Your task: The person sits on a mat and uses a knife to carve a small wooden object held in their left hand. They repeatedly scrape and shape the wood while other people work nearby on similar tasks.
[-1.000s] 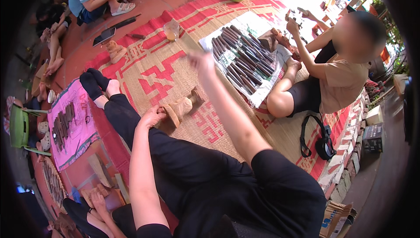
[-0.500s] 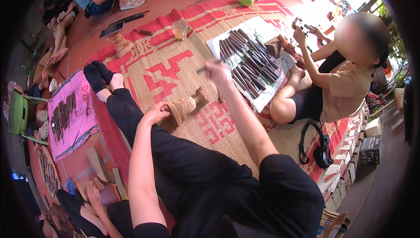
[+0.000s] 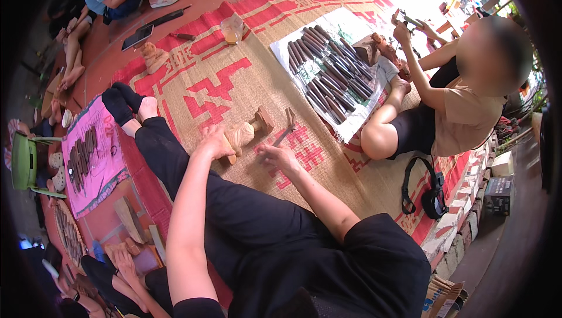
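Grip status first: our left hand (image 3: 215, 143) is pressed around the pale wooden carving (image 3: 243, 136), holding it down on the woven mat (image 3: 199, 78); our right hand (image 3: 280, 157) is pinching the handle of a chisel (image 3: 285, 131), whose blade points toward the carving's squared base. We note a change: a second ago our right arm was stretched out toward the far cloth (image 3: 351, 128) where the row of dark carving tools (image 3: 328, 75) lies; half a second ago it was drawing back with a tool. It now sits just beside the carving, near the middle of the mat. We judge that tool selection is done and cutting can resume. Another person (image 3: 451, 113) sits at the mat's right edge, a cup (image 3: 233, 28) near its far edge.
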